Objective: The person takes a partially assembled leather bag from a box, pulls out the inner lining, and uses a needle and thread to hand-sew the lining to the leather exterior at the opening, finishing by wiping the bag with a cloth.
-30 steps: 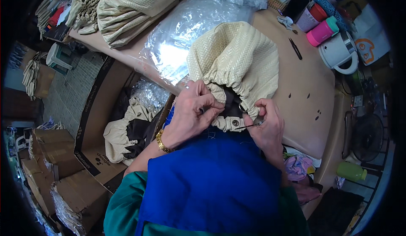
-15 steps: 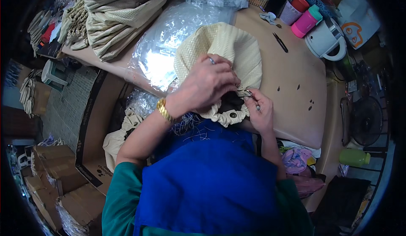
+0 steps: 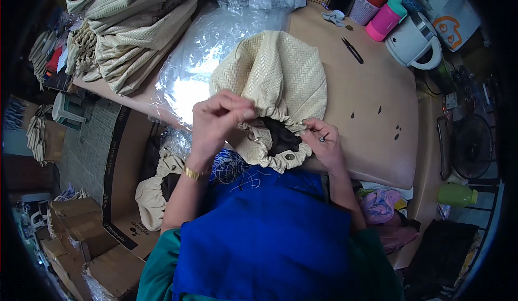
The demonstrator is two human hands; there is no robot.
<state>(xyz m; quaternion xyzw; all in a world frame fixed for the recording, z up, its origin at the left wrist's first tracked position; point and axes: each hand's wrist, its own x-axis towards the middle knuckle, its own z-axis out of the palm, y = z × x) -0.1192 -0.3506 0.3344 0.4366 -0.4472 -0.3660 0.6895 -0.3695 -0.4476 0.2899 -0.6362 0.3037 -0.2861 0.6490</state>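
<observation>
A cream woven fabric bag (image 3: 297,79) lies in front of me, its gathered opening around a dark lining (image 3: 280,133), with a round metal stud (image 3: 290,157) on the lower band. My right hand (image 3: 324,144) pinches the right side of that gathered edge. My left hand (image 3: 218,120) is raised at the left of the opening, thumb and fingers pinched together; what is between them I cannot make out. Loose threads (image 3: 229,166) lie on the blue cloth (image 3: 259,236) over my lap.
A pile of cream bags (image 3: 135,36) and clear plastic film (image 3: 189,63) are at the upper left. Black snips (image 3: 353,50), a pink bottle (image 3: 383,25) and a white kettle (image 3: 404,47) stand or lie at the upper right. Cardboard boxes (image 3: 81,231) are at lower left.
My left hand first rose over the bag, then drew back left, uncovering the opening. My right hand stays on the edge, now slightly higher and further left in the picture.
</observation>
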